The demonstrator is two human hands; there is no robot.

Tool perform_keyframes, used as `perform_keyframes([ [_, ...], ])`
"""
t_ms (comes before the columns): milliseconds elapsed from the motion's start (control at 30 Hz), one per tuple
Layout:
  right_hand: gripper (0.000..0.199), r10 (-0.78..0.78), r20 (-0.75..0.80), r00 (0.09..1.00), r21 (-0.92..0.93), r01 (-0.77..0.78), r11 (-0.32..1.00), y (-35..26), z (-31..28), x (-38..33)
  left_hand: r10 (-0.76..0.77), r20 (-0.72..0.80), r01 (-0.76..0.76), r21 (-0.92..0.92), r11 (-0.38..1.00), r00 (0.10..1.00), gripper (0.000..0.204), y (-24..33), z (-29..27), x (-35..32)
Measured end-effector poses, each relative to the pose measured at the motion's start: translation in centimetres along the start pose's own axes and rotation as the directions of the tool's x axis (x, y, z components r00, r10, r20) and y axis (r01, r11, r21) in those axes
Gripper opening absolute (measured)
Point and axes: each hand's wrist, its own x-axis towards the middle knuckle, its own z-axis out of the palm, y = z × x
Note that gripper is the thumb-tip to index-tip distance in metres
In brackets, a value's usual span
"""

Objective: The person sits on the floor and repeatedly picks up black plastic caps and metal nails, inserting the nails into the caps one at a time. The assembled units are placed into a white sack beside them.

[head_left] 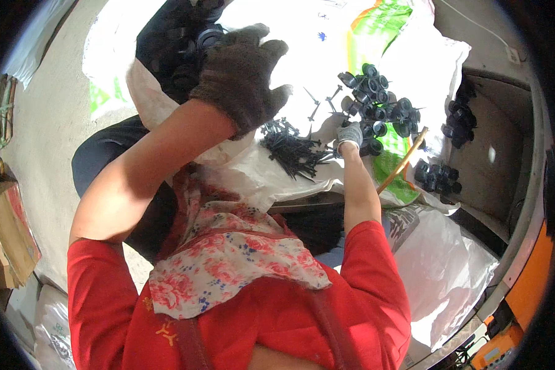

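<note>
My left hand, in a dark brown work glove, is raised over the white sheet with its fingers spread and nothing in them. Beside it, at the upper left, lies a heap of black round plastic parts. My right hand, in a grey glove, reaches to the near edge of a pile of black ring-shaped plastic caps. Its fingers are curled in, and whatever they grip is hidden. Between the hands lies a bundle of thin black pins, with a few loose black pins beyond it.
A wooden stick leans right of my right hand. More black parts sit at the right, by a dark bin. White plastic bags lie at the lower right. A cardboard box stands at the far left.
</note>
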Motion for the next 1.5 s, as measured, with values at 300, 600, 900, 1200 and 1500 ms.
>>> perform_keyframes([
  [300, 0.023, -0.582, 0.011, 0.813, 0.43, 0.521, 0.737, -6.3, -10.4, -7.7, -0.045, 0.081, 0.08, -0.521, 0.85, 0.996, 0.051, 2.5, 2.3, -0.2],
  [600, 0.055, -0.797, -0.166, 0.581, 0.604, 0.699, 0.384, -9.8, -18.8, -20.1, -0.117, 0.739, 0.738, -0.62, 0.267, 0.664, 0.035, 4.4, 1.6, 0.4],
  [900, 0.034, -0.879, -0.454, 0.147, -0.184, 0.95, 0.254, -10.0, -20.2, -20.7, 0.16, 0.568, 0.524, -0.814, 0.251, 0.807, 0.044, 3.3, 2.1, -0.7],
  [1200, 0.011, -0.878, 0.037, 0.476, 0.576, 0.708, 0.408, -10.4, -21.4, -21.7, 0.451, 0.124, -0.376, -0.383, 0.843, 0.884, 0.026, 5.7, -0.7, -2.0],
  [1500, 0.024, -0.776, -0.177, 0.605, 0.726, -0.452, -0.518, -12.9, -20.0, -18.1, 0.017, 0.645, 0.635, -0.746, -0.199, 0.764, 0.043, 4.8, -0.4, -0.5],
])
